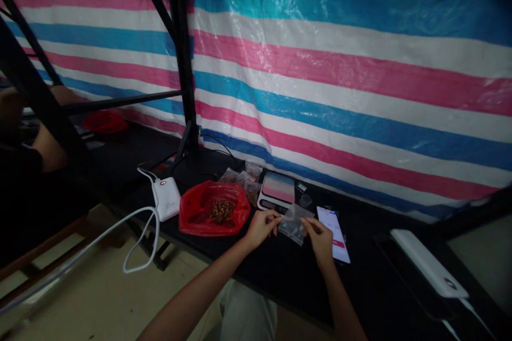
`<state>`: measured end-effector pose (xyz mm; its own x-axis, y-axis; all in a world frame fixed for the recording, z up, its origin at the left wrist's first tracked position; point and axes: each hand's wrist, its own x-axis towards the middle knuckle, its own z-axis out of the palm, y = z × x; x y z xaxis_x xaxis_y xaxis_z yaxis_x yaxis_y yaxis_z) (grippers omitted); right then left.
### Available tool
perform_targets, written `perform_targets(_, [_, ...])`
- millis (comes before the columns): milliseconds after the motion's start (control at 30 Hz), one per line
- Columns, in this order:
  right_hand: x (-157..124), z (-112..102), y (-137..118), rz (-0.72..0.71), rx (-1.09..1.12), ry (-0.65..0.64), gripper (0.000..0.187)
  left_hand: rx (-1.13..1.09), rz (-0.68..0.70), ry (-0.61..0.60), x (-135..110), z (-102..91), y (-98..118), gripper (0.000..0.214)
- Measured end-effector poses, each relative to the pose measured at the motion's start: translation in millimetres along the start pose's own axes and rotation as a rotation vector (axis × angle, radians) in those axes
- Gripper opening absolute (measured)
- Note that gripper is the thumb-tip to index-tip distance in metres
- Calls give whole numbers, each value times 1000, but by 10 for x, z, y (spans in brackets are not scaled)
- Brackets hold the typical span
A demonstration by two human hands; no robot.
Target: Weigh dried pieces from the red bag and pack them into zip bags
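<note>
Left hand (262, 226) and right hand (320, 235) pinch the clear bag (294, 225) just in front of the scale (277, 191). Risk: thin film (slippery) may slip free and drop to the table (280, 269).

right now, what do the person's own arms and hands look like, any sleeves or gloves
The left hand and right hand are bare: no gloves, rings or watch visible in the dim light. No sleeves show along either arm up to the frame edge.
</note>
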<state>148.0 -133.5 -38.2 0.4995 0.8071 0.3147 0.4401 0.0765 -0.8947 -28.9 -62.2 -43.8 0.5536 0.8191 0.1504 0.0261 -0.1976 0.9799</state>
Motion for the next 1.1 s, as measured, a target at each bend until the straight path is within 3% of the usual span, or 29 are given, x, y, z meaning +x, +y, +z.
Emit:
perform_targets(100, [350, -370, 75, -13, -101, 92, 38, 5, 19, 90, 10, -46, 37, 39])
perform_targets(300, [1270, -1325, 290, 121, -599, 29, 44, 18, 59, 242, 37, -119, 65, 36])
perform_targets(367, [1412, -1490, 377, 226, -834, 59, 42, 45, 82, 241, 30, -112, 74, 34])
perform_targets(433, [1455, -1516, 440, 326, -1064, 134, 47, 72, 100, 218, 18, -98, 85, 32])
perform_targets(500, [1437, -1390, 428, 274, -1250, 220, 49, 107, 109, 183, 3, -86, 92, 30])
perform_targets(600, [1348, -922, 175, -156, -1364, 264, 38, 213, 179, 235, -26, -85, 86, 28])
perform_targets(667, [1261, -460, -127, -406, -1294, 179, 31, 294, 290, 346, -50, -93, 78, 26])
perform_targets(800, [1063, 556, -691, -730, -1080, -176, 24, 383, 479, 439, -93, -107, 78, 22])
perform_targets(867, [983, 962, -818, -766, -1047, -281, 23, 381, 507, 449, -108, -115, 89, 21])
perform_targets(933, [929, 1236, -839, -699, -1057, -330, 22, 336, 470, 488, -117, -132, 104, 22])
perform_targets(1000, [897, 1382, -803, -605, -1062, -340, 19, 259, 382, 556, -115, -156, 118, 23])
perform_targets(1100, [854, 1418, -779, -537, -1033, -324, 15, 141, 253, 652, -88, -191, 131, 24])
